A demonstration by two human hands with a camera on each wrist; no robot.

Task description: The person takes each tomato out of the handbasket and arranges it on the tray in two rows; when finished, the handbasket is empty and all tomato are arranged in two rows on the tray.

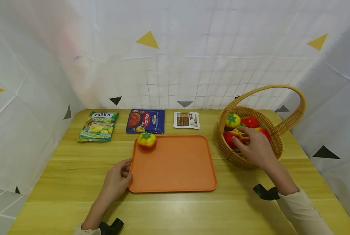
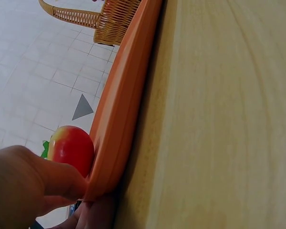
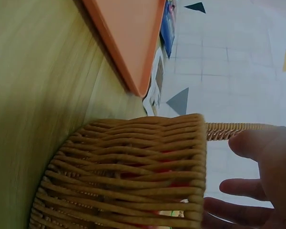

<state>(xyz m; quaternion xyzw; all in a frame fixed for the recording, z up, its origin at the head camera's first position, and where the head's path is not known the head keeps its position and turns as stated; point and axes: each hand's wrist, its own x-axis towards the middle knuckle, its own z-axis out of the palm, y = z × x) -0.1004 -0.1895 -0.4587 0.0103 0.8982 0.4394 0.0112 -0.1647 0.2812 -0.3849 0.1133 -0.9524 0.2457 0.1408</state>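
Observation:
An orange tray (image 1: 175,163) lies on the table, and one red and yellow toy tomato (image 1: 146,141) sits in its far left corner. At the tray's left side my left hand (image 1: 117,179) pinches the rim, thumb on top and other fingers at the outer side in the left wrist view. My right hand (image 1: 255,147) hovers over the wicker basket (image 1: 277,143) with its fingers spread and nothing held. Inside the basket are several toy fruits, among them a yellow-green tomato (image 1: 232,120) and a red one (image 1: 250,122); the hand partly hides others.
Behind the tray lie a green candy bag (image 1: 99,126), a blue Barilla pouch (image 1: 145,121) and a small white packet (image 1: 186,120). The basket's tall arched handle (image 1: 298,98) leans to the right. White sheeting (image 1: 180,71) hangs behind the table and at both sides.

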